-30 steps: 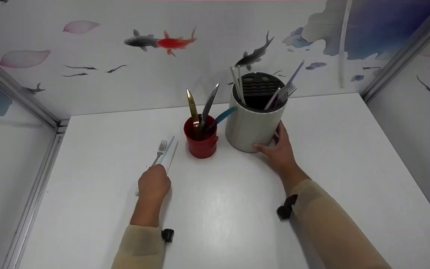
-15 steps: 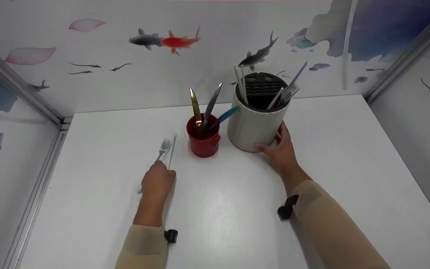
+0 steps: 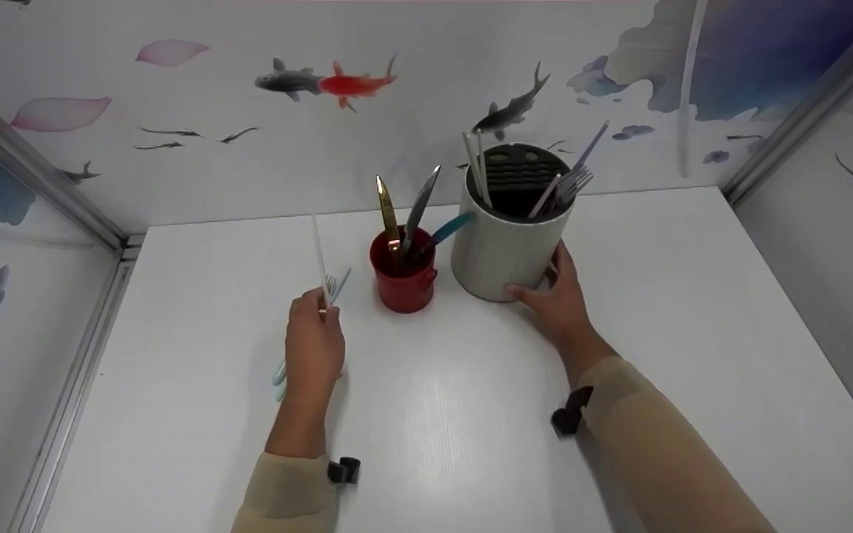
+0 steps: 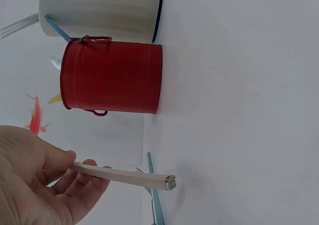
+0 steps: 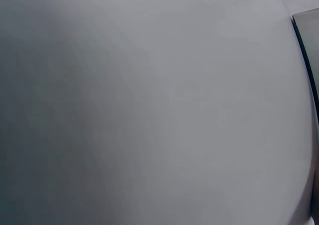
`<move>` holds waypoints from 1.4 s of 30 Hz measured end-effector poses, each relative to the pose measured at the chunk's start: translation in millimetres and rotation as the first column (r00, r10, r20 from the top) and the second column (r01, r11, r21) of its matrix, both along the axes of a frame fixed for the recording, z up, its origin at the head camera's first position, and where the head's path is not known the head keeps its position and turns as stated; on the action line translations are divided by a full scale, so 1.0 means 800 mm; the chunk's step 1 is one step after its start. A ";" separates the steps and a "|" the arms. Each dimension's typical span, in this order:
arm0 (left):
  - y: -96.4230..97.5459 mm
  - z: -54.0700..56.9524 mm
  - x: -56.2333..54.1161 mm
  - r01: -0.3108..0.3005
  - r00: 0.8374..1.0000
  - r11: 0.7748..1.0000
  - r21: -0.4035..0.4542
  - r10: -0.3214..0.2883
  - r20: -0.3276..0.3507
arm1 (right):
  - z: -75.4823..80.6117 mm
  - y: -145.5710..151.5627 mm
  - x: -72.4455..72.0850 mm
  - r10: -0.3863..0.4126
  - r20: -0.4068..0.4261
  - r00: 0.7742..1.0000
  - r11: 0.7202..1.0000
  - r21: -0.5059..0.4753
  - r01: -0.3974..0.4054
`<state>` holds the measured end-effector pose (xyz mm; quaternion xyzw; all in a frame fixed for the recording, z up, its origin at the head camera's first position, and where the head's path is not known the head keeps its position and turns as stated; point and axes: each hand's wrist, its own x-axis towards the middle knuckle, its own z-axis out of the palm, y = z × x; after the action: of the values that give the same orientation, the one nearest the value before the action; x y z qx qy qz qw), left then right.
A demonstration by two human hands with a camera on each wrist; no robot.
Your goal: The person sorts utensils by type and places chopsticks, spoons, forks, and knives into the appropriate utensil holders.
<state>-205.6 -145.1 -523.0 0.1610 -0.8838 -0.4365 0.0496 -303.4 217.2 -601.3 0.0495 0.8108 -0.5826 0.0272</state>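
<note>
My left hand (image 3: pixel 313 355) pinches a pale chopstick (image 4: pixel 122 175) between thumb and fingers, raised above the table; its thin end points toward the back wall. Below that hand a fork (image 3: pixel 331 284) and light-blue-handled pieces (image 4: pixel 156 205) lie on the table, partly hidden by the hand. My right hand (image 3: pixel 556 303) grips the lower right side of a grey utensil holder (image 3: pixel 504 255), thumb in front, other fingers mostly hidden behind it. White sticks, a fork (image 3: pixel 573 183) and a purple handle (image 3: pixel 592 144) stick up from the holder's black insert.
A small red bucket (image 3: pixel 402 292) stands just left of the holder, with gold (image 3: pixel 386 207) and silver (image 3: pixel 421 200) pieces and a blue-green handle (image 3: pixel 447 229) leaning out. The white table (image 3: pixel 441 414) meets a fish-printed wall (image 3: pixel 426 133) at the back.
My left hand has lifted the chopstick off the table, away from the fork and the light-blue pieces, and tilted it upward. My right hand stays at the holder.
</note>
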 end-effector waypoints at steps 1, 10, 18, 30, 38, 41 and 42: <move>0.002 0.002 0.000 -0.005 1.000 1.000 0.018 0.005 -0.022 | 0.000 0.000 0.000 0.001 -0.002 1.000 1.000 -0.001 -0.001; 0.019 0.016 -0.001 -0.040 0.982 0.983 0.177 0.071 -0.177 | 0.000 0.001 0.001 -0.001 -0.026 1.000 1.000 0.005 0.001; 0.040 0.035 -0.005 -0.018 0.960 0.966 0.258 0.088 -0.265 | 0.003 0.000 0.003 -0.002 -0.013 1.000 1.000 0.013 0.002; 0.066 0.067 -0.010 0.044 0.926 0.950 0.309 0.077 -0.370 | 0.000 -0.001 0.003 0.005 -0.066 0.998 1.000 0.024 -0.004; 0.081 0.085 -0.020 0.093 0.912 0.935 0.343 0.058 -0.406 | 0.003 -0.002 0.003 0.000 -0.051 0.999 0.999 0.033 0.002; 0.086 0.091 -0.024 0.110 0.905 0.927 0.359 0.056 -0.422 | 0.003 -0.003 0.003 -0.004 -0.044 0.999 0.999 0.031 0.005; 0.088 0.093 -0.025 0.114 0.902 0.925 0.363 0.056 -0.427 | 0.004 -0.003 0.002 -0.005 -0.040 0.999 1.000 0.028 0.006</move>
<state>-225.5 -74.9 -448.8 0.0539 -0.7520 -0.6243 0.2043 -301.4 215.0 -598.5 0.0403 0.8193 -0.5719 0.0087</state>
